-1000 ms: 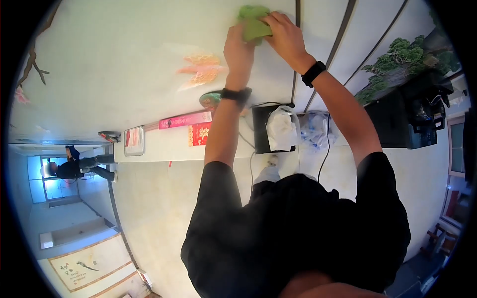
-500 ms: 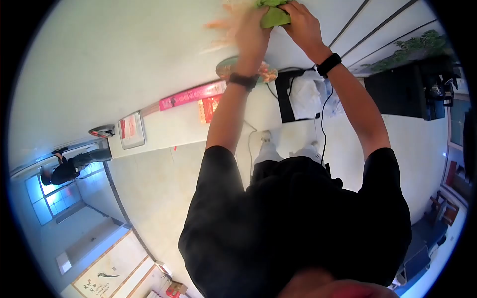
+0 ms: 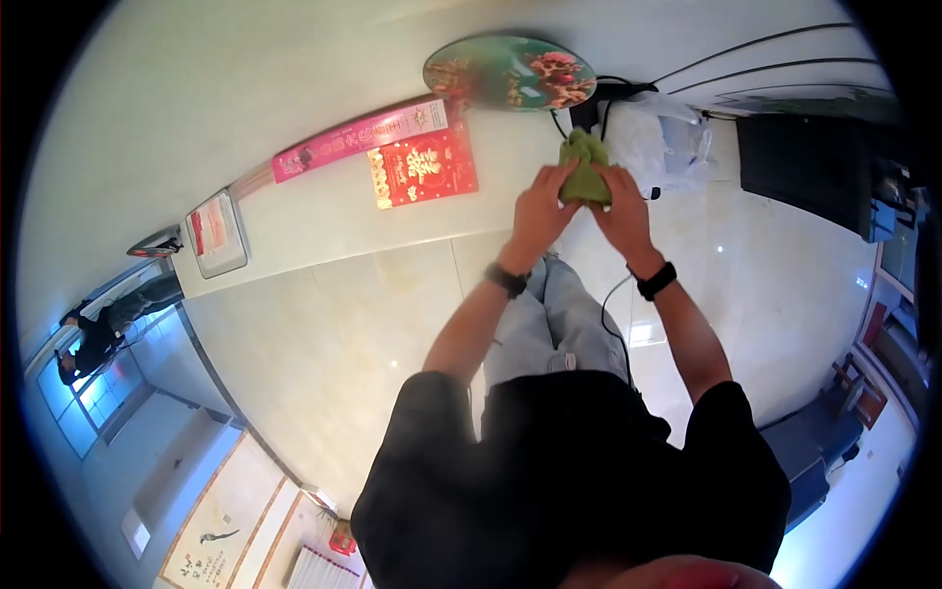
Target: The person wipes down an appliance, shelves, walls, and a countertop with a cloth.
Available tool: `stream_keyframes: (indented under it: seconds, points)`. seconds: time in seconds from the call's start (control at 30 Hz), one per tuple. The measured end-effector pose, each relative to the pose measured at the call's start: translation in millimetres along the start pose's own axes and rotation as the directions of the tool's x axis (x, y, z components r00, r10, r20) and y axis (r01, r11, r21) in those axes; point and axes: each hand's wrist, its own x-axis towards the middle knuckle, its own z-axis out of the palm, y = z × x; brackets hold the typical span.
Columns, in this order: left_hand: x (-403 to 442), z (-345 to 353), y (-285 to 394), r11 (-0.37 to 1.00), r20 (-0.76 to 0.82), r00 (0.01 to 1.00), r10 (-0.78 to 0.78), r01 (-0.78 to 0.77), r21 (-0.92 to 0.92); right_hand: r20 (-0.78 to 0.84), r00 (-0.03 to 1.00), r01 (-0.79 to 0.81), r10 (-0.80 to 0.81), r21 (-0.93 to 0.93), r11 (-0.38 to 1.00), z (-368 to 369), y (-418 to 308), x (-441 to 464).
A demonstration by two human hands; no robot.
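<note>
Between both hands is a folded green cloth point(image 3: 586, 175), held in front of my body near the edge of the white ledge point(image 3: 334, 231). My left hand point(image 3: 540, 208) grips the cloth's left side, and my right hand point(image 3: 623, 211) grips its right side, with the fingers of both closed on it. Beyond the cloth lies a clear plastic bag point(image 3: 657, 137) with white contents. To the left of the hands, a red printed packet point(image 3: 425, 172) and a long pink box point(image 3: 358, 140) rest on the ledge. Behind them stands an oval plate point(image 3: 510, 72) with a flower pattern.
A white tray point(image 3: 217, 234) with red-and-white contents sits at the ledge's far left. A black cabinet point(image 3: 805, 172) stands at the right. Dark cables run by the bag and beside my legs. Another person point(image 3: 108, 329) is far off at the left.
Both hands have come down from the wall toward my body, bringing the green cloth. The view has tilted down, so the plate, packet and my legs show more fully.
</note>
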Motion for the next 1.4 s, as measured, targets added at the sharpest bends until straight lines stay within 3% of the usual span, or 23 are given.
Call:
stream_keyframes:
  seconds: [0.07, 0.17, 0.37, 0.43, 0.53, 0.7, 0.83, 0.97, 1.07, 1.27, 1.3, 1.4]
  points:
    - [-28, 23, -40, 0.993, 0.063, 0.991, -0.117, 0.117, -0.002, 0.128, 0.988, -0.091, 0.087, 0.023, 0.996, 39, 19, -23]
    - [-62, 48, -96, 0.970, 0.074, 0.968, -0.240, 0.236, 0.049, 0.207, 0.976, -0.073, 0.065, 0.029, 0.997, 103, 49, -40]
    - [-105, 58, -177, 0.888, -0.085, 0.900, -0.429, 0.437, 0.143, 0.273, 0.961, -0.068, 0.047, 0.066, 0.996, 222, 61, -52]
    - [-106, 55, -189, 0.891, -0.140, 0.898, -0.417, 0.435, 0.128, 0.244, 0.969, -0.054, 0.027, 0.105, 0.993, 240, 54, -47]
    - [-85, 56, -202, 0.910, -0.191, 0.904, -0.382, 0.404, 0.095, 0.281, 0.958, -0.064, 0.055, 0.021, 0.998, 248, 59, -28]
    - [-23, 84, -210, 0.967, -0.224, 0.951, -0.213, 0.237, 0.088, 0.089, 0.990, -0.117, 0.113, 0.041, 0.992, 227, 88, 11]
    - [-13, 109, -186, 0.972, -0.170, 0.960, -0.222, 0.232, 0.043, 0.070, 0.989, -0.125, 0.128, -0.042, 0.991, 200, 111, 6]
    - [-42, 110, -169, 0.919, 0.042, 0.918, -0.395, 0.395, 0.021, 0.143, 0.975, -0.157, 0.169, -0.090, 0.983, 194, 112, -29]
    - [-65, 94, -169, 0.895, 0.094, 0.890, -0.447, 0.444, 0.047, 0.172, 0.972, -0.151, 0.161, -0.070, 0.986, 202, 91, -49]
    - [-80, 59, -201, 0.884, -0.112, 0.911, -0.396, 0.412, 0.223, 0.239, 0.969, -0.073, 0.061, 0.040, 0.997, 240, 59, -25]
    - [-68, 51, -197, 0.849, -0.128, 0.875, -0.467, 0.484, 0.211, 0.248, 0.966, -0.099, 0.078, 0.074, 0.992, 241, 52, -14]
    - [-41, 41, -211, 0.883, -0.119, 0.908, -0.401, 0.418, 0.212, 0.206, 0.976, -0.088, 0.068, 0.092, 0.992, 246, 53, 12]
